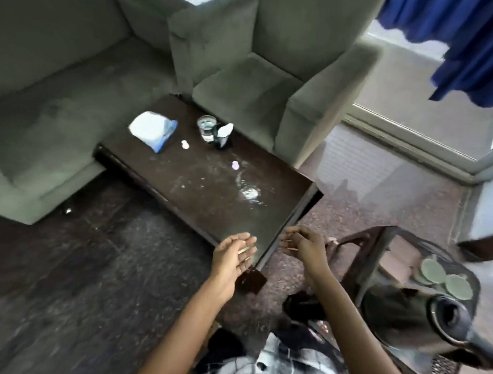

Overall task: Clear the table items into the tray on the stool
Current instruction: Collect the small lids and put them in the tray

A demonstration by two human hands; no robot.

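The dark table [200, 182] carries a tissue pack [153, 130] and glass [207, 128], armchair [258, 82] behind.

armchair [261, 83]: boxy, grey-green fabric
sofa [60, 94]: same fabric, right up against the armchair's left side
bench [184, 167]: low, dark wood, just in front of the armchair
floor [81, 264]: dark speckled stone
curtain [458, 40]: blue, upper right of the armchair
window [408, 80]: right of the armchair, daylight coming in

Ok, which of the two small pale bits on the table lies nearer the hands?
The lilac one, just behind the wet spill; the white one lies farther back, beside the blue-edged white packet.
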